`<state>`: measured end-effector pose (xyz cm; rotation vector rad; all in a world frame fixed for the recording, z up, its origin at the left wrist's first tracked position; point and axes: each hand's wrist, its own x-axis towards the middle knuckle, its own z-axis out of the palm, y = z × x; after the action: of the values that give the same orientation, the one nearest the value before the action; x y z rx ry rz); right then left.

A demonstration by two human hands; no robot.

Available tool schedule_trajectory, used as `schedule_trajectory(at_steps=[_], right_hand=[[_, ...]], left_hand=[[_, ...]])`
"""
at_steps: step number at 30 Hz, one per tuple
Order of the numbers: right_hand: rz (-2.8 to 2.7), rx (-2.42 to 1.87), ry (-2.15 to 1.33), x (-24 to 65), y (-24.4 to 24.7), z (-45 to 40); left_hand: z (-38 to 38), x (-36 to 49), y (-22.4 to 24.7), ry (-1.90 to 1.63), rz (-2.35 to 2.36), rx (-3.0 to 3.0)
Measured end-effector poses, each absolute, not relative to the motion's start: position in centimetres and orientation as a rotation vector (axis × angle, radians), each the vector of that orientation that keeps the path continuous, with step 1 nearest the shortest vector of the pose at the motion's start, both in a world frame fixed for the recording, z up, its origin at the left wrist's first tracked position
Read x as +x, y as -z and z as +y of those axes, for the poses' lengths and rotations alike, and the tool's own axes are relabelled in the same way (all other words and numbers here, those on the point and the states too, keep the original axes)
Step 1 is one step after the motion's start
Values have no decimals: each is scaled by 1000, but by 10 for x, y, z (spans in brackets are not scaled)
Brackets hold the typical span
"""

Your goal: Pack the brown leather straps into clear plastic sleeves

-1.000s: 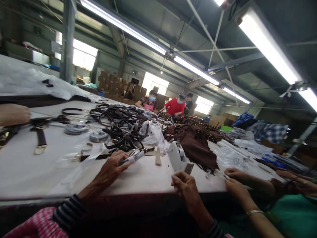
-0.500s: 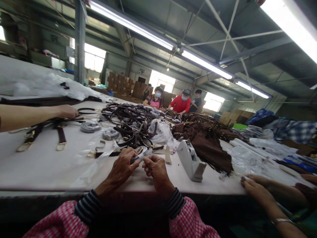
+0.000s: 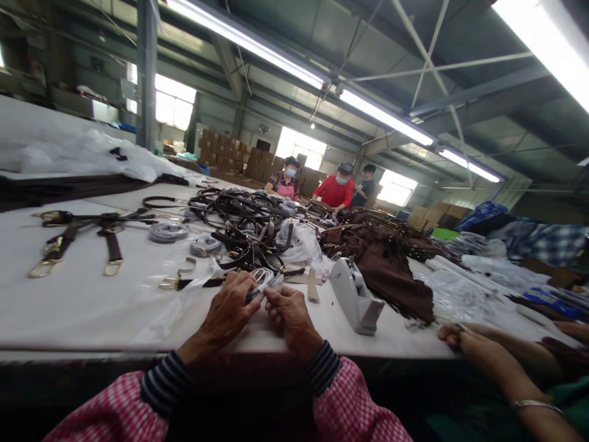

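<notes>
My left hand (image 3: 229,312) is closed round a coiled strap (image 3: 275,280) in pale wrapping, with a gold buckle showing on top. Against the same bundle, my right hand (image 3: 294,314) pinches its near side between thumb and fingers. What lies under my fingertips is too small to make out. Just beyond the bundle is a heap of dark brown straps (image 3: 248,212) with gold buckles. A white tape dispenser (image 3: 353,298) stands to the right of my right hand.
Several dark straps with gold hardware (image 3: 111,248) lie at the left, near wrapped coils (image 3: 169,232). Brown fabric (image 3: 377,264) is piled behind the dispenser. A co-worker's hands (image 3: 469,341) are at the table's right edge. Two people in masks stand across the table (image 3: 69,307).
The other person's arm that reached in from the left has gone from view. At the right, the co-worker's hands have shifted slightly left. My hands keep nearly the same hold on the strap.
</notes>
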<state>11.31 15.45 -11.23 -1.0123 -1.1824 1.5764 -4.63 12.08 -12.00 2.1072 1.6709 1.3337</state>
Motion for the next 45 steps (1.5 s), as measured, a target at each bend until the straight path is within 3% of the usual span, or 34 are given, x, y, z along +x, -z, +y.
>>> schedule_trajectory(at_steps=[14,31,34,40,45], right_hand=[[-1326,-965,-1377,107,112,151],[-1437,-907,-1533,107,116,163],[-1610,-966,-1199,114,118,158],[-2207,-700,94,137,90,145],[-2566,-565,570,134,71,149]], left_hand=[[124,-55,115,-1470,1412,1902],[116,-56,113,-1348,996,1083],[117,-55,115,-1349,1010,1081],[127,-60,124,-1365,1066,1339],[131,-63,126,-1368,1072,1606]])
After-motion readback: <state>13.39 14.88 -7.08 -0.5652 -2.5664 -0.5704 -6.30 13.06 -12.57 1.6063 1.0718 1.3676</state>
